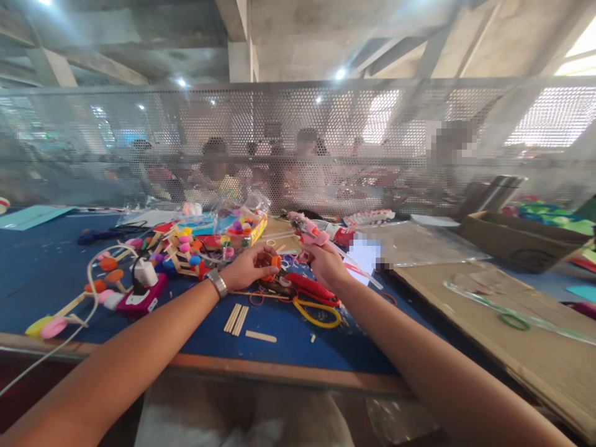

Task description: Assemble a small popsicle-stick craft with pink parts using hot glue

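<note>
My left hand (252,266) is closed with its fingertips on a small round orange piece (276,263), whose exact kind I cannot make out. A pink hot glue gun (311,232) is in my right hand (328,266), its nozzle end up and to the left. From its back sticks out a clear glue stick (365,271). Below my hands lie red-handled pliers (311,288) and a tool with a yellow loop handle (321,314). Several short wooden sticks (236,319) lie side by side near the table edge, with one flat stick (261,336) beside them.
At left, colourful stick-and-pom-pom pieces (181,248) crowd around a purple power strip (142,298) with a white plug (145,273) and cable. Cardboard (493,323) and an open box (526,242) are at right. A perforated metal screen (279,118) stands behind, with people beyond.
</note>
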The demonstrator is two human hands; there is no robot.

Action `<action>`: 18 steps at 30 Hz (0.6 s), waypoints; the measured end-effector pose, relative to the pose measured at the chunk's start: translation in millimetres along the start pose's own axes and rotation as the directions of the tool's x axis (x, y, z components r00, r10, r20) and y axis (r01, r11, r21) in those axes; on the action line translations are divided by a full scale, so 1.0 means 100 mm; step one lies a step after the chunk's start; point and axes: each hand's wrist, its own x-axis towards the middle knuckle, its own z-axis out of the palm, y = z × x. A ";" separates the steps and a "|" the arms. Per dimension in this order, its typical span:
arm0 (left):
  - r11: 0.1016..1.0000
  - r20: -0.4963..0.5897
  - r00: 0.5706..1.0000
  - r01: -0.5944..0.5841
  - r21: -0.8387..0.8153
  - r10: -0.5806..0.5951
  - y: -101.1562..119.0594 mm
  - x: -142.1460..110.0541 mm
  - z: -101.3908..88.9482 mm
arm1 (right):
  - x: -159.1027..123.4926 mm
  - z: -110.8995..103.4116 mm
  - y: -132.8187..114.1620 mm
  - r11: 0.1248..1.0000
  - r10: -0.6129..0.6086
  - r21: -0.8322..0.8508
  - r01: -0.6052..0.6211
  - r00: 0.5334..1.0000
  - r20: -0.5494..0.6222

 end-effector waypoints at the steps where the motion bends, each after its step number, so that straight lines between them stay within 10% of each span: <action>1: 1.000 0.002 1.000 0.000 0.002 0.000 0.00 0.00 0.00 | 0.00 0.00 0.00 1.000 0.003 -0.015 -0.003 1.000 0.018; 18: 0.998 -0.024 1.000 0.011 -0.062 -0.012 0.02 0.00 0.00 | -0.11 -0.02 -0.12 0.946 -0.092 -0.287 0.150 0.974 0.206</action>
